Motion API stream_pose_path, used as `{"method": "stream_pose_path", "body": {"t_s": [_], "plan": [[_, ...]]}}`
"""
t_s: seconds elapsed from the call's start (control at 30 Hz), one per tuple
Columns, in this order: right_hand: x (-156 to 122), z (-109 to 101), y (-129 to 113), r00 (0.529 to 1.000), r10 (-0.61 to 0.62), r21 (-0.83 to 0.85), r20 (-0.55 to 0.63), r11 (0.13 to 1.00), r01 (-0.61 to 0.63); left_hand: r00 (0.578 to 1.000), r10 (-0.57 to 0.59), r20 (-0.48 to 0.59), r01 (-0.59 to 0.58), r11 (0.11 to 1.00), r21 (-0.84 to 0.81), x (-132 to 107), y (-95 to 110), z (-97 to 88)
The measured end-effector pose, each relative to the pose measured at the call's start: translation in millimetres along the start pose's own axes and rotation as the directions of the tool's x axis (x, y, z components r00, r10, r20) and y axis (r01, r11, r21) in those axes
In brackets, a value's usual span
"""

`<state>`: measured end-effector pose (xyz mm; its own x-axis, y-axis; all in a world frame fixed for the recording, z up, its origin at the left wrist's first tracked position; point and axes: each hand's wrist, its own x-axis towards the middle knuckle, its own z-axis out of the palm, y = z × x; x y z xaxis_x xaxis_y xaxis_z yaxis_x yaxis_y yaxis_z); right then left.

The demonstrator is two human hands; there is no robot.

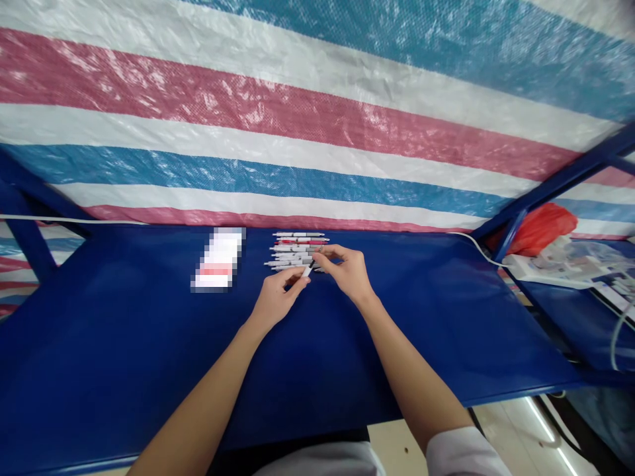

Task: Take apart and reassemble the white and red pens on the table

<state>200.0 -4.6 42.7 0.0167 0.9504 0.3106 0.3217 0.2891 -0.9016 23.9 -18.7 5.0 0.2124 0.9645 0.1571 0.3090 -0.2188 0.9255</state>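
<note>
A white and dark pen point(308, 270) is held between my two hands, tilted with its upper end to the right. My left hand point(278, 296) pinches its lower white part between thumb and fingers. At its upper dark end, the fingertips of my right hand point(350, 270) are closed. Just beyond my hands lies a row of pens point(292, 250), side by side on the blue table point(149, 370). Most of these are white and grey, and one red pen point(297, 242) lies among them. My fingers cover some of their right ends.
Left of the pens lies a blurred-out white rectangular item point(221, 254) with a reddish band. A striped plastic sheet point(297, 119) rises behind the table, between blue metal frame bars point(550, 192). On the right, a red plastic bag point(543, 228) sits near a white tray point(546, 272) and cables.
</note>
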Motion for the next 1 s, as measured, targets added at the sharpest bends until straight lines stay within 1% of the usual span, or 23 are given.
{"method": "stream_pose_path", "body": {"t_s": [0.13,0.2,0.27,0.3,0.33,0.4,0.47,0.53,0.6,0.7,0.83,0.9,1.0], "plan": [[1.3,-7.8,3.0,0.998,0.019,-0.010,0.061,1.000,-0.019,1.000,-0.019,0.003,0.019,1.000,-0.023,0.9,4.3,-2.8],[0.0,-13.7,6.5,0.997,0.014,-0.054,0.070,0.998,-0.010,0.999,-0.034,-0.010,0.034,0.999,-0.027,1.5,4.7,-4.2],[-3.0,-20.9,10.8,0.995,-0.042,-0.186,0.094,0.981,0.059,0.998,-0.052,-0.025,0.051,0.998,-0.035,2.2,3.8,-5.1],[-5.0,-24.7,13.2,0.988,-0.086,-0.280,0.126,0.953,0.119,0.998,-0.060,-0.028,0.059,0.997,-0.043,2.5,3.4,-5.4],[-7.1,-28.3,15.7,0.977,-0.139,-0.381,0.161,0.905,0.192,0.997,-0.066,-0.029,0.065,0.996,-0.055,2.8,3.1,-5.6],[-11.1,-34.8,21.1,0.935,-0.240,-0.542,0.261,0.765,0.348,0.997,-0.073,-0.030,0.070,0.994,-0.078,3.1,3.6,-5.8],[-14.3,-39.3,26.7,0.883,-0.298,-0.621,0.363,0.628,0.468,0.997,-0.075,-0.035,0.072,0.994,-0.081,3.2,5.6,-5.7],[-16.3,-41.7,31.7,0.847,-0.316,-0.655,0.428,0.537,0.531,0.997,-0.069,-0.042,0.066,0.995,-0.072,3.1,8.2,-5.5],[-17.2,-42.4,35.2,0.835,-0.324,-0.680,0.444,0.484,0.550,0.997,-0.067,-0.043,0.064,0.996,-0.060,3.1,10.0,-5.3],[-16.0,-42.1,36.2,0.837,-0.309,-0.705,0.451,0.452,0.547,0.997,-0.076,-0.032,0.075,0.996,-0.057,3.2,9.7,-5.0],[-11.0,-43.5,30.3,0.849,-0.223,-0.731,0.479,0.434,0.527,0.996,-0.090,-0.018,0.089,0.994,-0.065,3.7,6.9,-4.6],[-8.5,-45.5,26.4,0.840,-0.186,-0.723,0.510,0.435,0.536,0.996,-0.091,-0.018,0.090,0.994,-0.063,3.9,6.6,-4.6],[-7.2,-48.6,22.0,0.808,-0.168,-0.683,0.565,0.454,0.573,0.995,-0.096,-0.023,0.094,0.993,-0.069,3.8,8.0,-4.7]]}}
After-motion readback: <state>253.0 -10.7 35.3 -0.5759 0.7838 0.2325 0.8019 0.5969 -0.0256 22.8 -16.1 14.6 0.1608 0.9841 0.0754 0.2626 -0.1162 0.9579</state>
